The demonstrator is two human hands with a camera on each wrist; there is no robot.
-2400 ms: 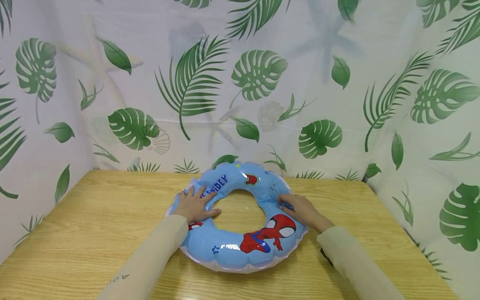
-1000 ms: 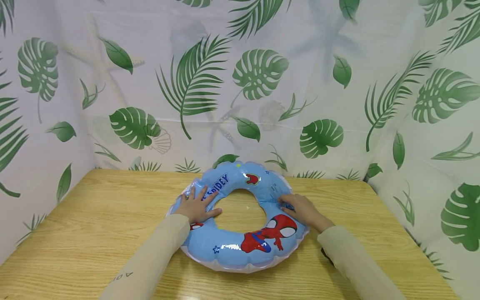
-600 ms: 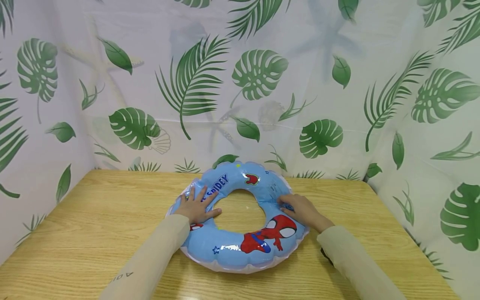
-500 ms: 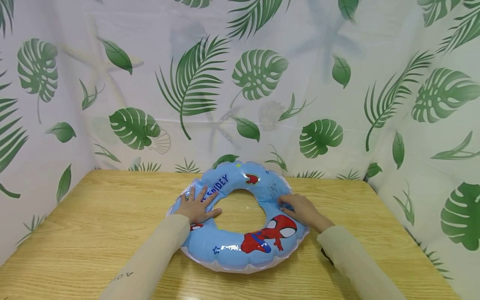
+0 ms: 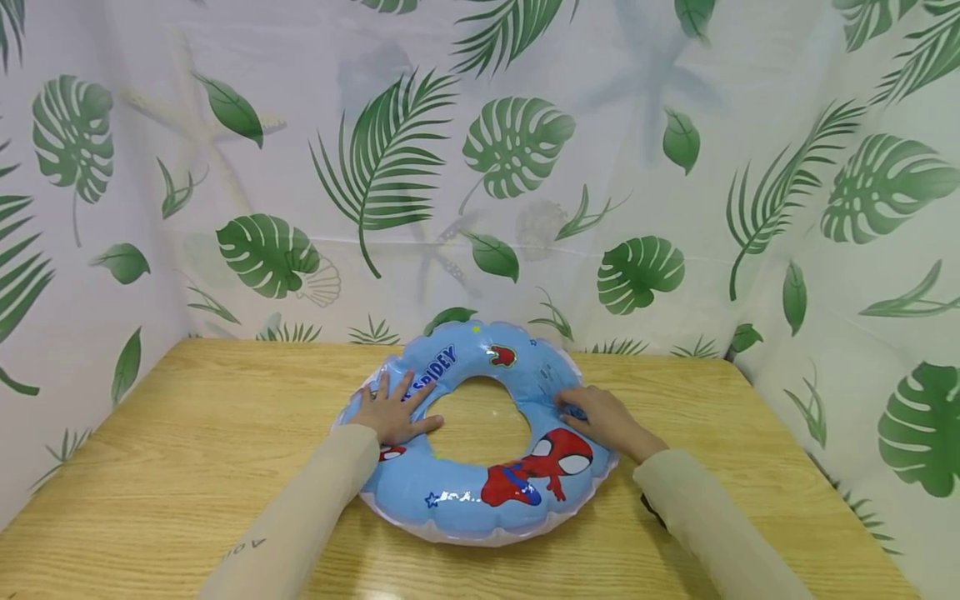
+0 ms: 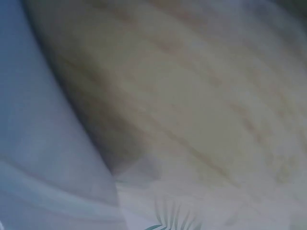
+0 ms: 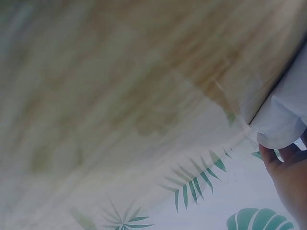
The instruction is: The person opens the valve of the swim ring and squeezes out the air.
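Observation:
A blue inflatable swim ring [image 5: 420, 496] with red cartoon figures and "SPIDEY" lettering lies flat in the head view, its scalloped rim pale. Across its left side rests my left hand [image 5: 392, 414], fingers spread, thumb reaching over the inner hole. My right hand [image 5: 606, 421] has curled fingers and thumb pinching at the ring's right side, around a small bluish bit mostly covered by the hand. In the right wrist view the right hand [image 7: 290, 177] shows at the right edge, against the ring's pale underside [image 7: 283, 117]. The left wrist view catches only the ring's pale side [image 6: 53, 143].
The ring sits on a light wooden table [image 5: 187, 467], near its back edge. A white cloth [image 5: 420, 283] printed with green leaves hangs behind the table and along both sides. Something dark [image 5: 652, 511] shows under the right sleeve.

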